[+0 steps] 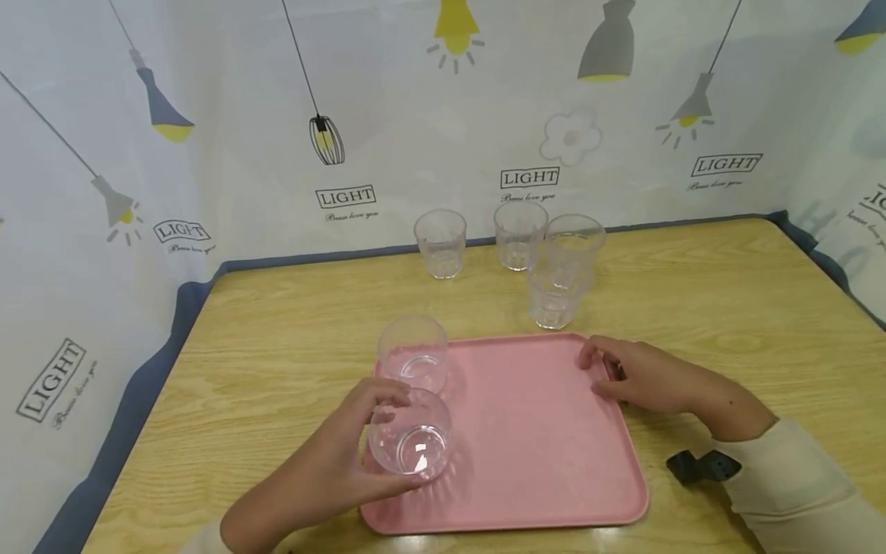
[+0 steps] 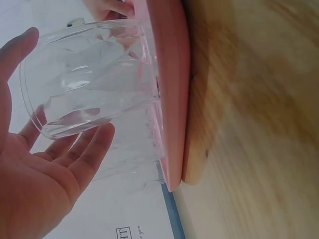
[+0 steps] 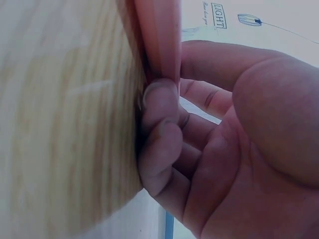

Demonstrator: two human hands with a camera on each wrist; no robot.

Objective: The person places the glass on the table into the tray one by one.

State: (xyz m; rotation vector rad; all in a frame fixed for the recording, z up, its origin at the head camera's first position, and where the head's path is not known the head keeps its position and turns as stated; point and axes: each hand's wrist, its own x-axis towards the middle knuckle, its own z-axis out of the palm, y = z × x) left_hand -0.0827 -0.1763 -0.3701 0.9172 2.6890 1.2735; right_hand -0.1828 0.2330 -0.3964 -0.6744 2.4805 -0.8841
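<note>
My left hand (image 1: 342,450) curves round a clear plastic cup (image 1: 415,422) that stands upright on the left side of a pink tray (image 1: 529,431). In the left wrist view the thumb (image 2: 19,50) lies at the cup's rim and the other fingers are along its opposite side. Just behind it, a second clear cup (image 1: 413,346) stands at the tray's back left corner. On the right, my right hand (image 1: 654,378) grips the tray's edge near the back corner. The right wrist view shows curled fingers (image 3: 162,144) under the tray's rim and the thumb over it.
Several clear cups stand on the wooden table (image 1: 277,331) behind the tray: one at the left (image 1: 443,246), the others grouped at the right, the nearest cup (image 1: 554,300) close to the tray's back edge. A lamp-patterned cloth (image 1: 429,115) hangs behind the table.
</note>
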